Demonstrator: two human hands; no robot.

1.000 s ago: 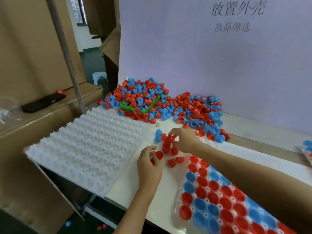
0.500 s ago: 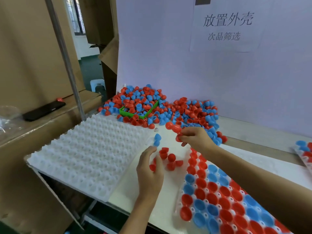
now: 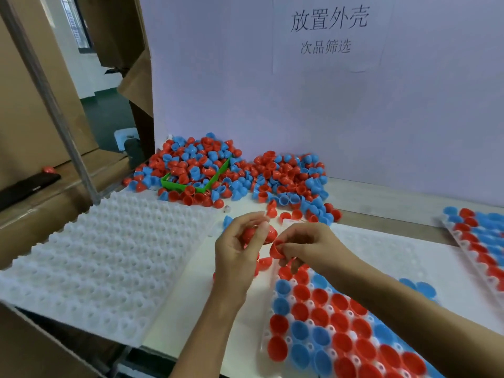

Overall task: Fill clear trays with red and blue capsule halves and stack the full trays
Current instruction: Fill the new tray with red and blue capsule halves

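Observation:
A clear tray [image 3: 268,320] lies at the lower right, most of its pockets holding red and blue capsule halves. Just above its top left corner my two hands meet. My left hand [image 3: 240,252] is closed on a bunch of red capsule halves [image 3: 257,233]. My right hand [image 3: 308,246] pinches a single red capsule half [image 3: 276,249] by the rim, right beside the left hand's bunch. A few loose red halves [image 3: 264,263] lie on the table under the hands. The big heap of red and blue halves [image 3: 234,175] sits at the back against the wall.
A stack of white empty trays [image 3: 95,266] fills the left, overhanging the table's front edge. A green bin [image 3: 166,182] is buried in the heap. Another filled tray [image 3: 480,236] lies at the far right. A metal post [image 3: 54,105] and cardboard boxes stand on the left.
My right hand came back from the heap with red halves and met my left hand, which rose off the table holding red halves. The view moved closer.

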